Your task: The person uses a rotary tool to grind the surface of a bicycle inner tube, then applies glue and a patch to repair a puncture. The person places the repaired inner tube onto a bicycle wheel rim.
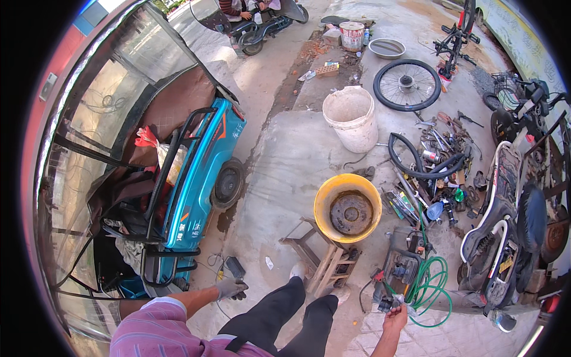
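My left hand [229, 290], in a grey work glove with dark fingertips, hangs beside the teal cargo tricycle [202, 172], its fingers loosely bent and apart. Nothing shows in it. A black box-shaped adapter [235, 267] with thin wires lies on the ground just beyond. My bare right hand [394, 319] is closed at the fingertips on a small dark, partly clear thing [389, 303] whose kind I cannot make out. Right beside it are a coiled green hose [437, 291] and a dark open tool case or machine [400, 268].
Ahead stand a wooden stool [327, 262], a yellow bucket [348, 208] with murky water and a white bucket [351, 119]. Scattered tools [440, 146], an inner tube [410, 163] and a bicycle wheel [407, 85] lie right. Scooter parts [499, 226] line the right side. A person [244, 9] sits on a scooter far off.
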A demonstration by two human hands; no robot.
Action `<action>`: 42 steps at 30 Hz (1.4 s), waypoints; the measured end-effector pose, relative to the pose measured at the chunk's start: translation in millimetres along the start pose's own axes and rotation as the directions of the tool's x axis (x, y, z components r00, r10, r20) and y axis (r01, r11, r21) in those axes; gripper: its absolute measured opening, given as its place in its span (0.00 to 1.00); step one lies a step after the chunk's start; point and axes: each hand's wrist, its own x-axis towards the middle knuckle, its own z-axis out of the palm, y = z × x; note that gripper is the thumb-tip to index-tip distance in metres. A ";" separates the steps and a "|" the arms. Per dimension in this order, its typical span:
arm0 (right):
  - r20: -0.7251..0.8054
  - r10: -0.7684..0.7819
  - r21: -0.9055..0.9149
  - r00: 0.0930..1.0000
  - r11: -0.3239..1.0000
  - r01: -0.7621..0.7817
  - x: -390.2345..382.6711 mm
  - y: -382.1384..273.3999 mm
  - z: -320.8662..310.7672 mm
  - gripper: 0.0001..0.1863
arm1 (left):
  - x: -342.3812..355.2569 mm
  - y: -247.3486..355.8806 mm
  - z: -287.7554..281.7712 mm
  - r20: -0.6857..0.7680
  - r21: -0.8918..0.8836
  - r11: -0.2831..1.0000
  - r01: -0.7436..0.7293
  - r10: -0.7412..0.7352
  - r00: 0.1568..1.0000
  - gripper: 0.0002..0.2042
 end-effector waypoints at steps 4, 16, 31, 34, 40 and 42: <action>0.118 0.075 -0.090 0.990 0.994 -0.065 -2.9 -4.7 2.0 0.17 | 5.4 -4.0 -3.6 -0.015 0.008 1.000 0.008 -0.008 1.000 0.18; 0.143 0.129 -0.064 0.981 0.991 -0.121 19.1 0.2 -1.2 0.14 | -11.0 -15.4 0.2 -0.014 -0.002 1.000 0.019 -0.019 1.000 0.17; 0.457 0.167 0.382 0.874 0.850 -0.362 -39.4 -36.5 -11.4 0.13 | -5.0 5.6 13.9 0.006 -0.048 0.999 -0.006 0.006 1.000 0.14; 0.430 -0.043 0.158 0.902 0.987 -0.028 -37.8 -7.0 -26.5 0.12 | -2.5 14.1 11.0 -0.059 -0.012 1.000 0.010 -0.010 0.998 0.13; 0.294 -0.207 -0.551 0.933 0.761 0.343 -27.9 4.0 -61.3 0.18 | 14.6 41.1 34.8 0.001 0.063 0.998 0.007 -0.007 1.000 0.13; 0.242 -0.191 -0.575 0.951 0.762 0.299 -27.8 3.0 -69.2 0.18 | 16.3 61.0 45.9 0.037 0.085 0.995 -0.044 0.041 0.998 0.13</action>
